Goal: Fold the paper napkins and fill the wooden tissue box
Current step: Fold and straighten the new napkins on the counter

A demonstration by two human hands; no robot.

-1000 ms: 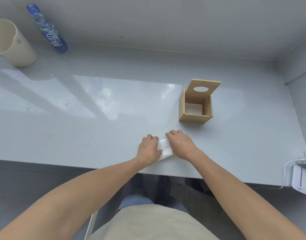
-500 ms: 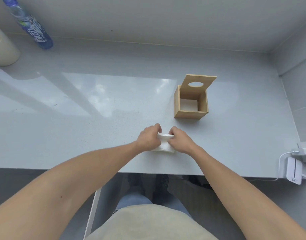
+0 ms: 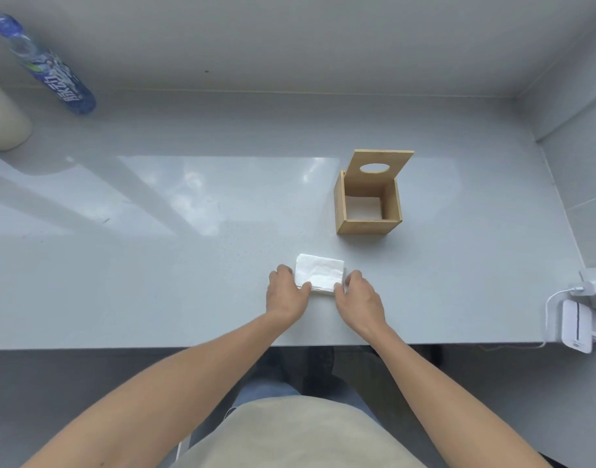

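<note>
A folded white paper napkin (image 3: 319, 272) lies flat on the grey counter near its front edge. My left hand (image 3: 286, 292) pinches its near left corner, thumb on top. My right hand (image 3: 359, 295) grips its near right edge with thumb and fingers. The wooden tissue box (image 3: 369, 226) stands beyond and to the right of the napkin, lid tilted up and back, showing an oval hole. Something white lies at the bottom inside the box.
A blue-labelled plastic bottle (image 3: 53, 79) leans at the far left by the wall. A cream cup (image 3: 3, 126) stands at the left edge. A white charger and cable (image 3: 575, 327) sit at the counter's right front corner. Walls bound the back and right.
The napkin was bunched between my two hands half a second ago; now it lies spread flat as a folded rectangle, with both hands at its near corners.
</note>
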